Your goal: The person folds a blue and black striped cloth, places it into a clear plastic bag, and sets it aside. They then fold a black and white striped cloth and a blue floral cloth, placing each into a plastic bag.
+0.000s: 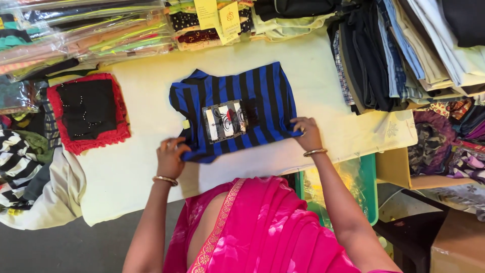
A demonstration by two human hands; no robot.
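Pinching the striped shirt [237, 108] at centre frame, your left hand [169, 157] grips its lower-left corner, your right hand [307, 132] its right edge; its long axis spans between them.

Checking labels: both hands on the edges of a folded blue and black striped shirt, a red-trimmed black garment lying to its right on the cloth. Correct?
Not quite. In the head view the red-trimmed black garment lies to the left of the striped shirt, not its right. The left hand and right hand do rest on the shirt's edges.
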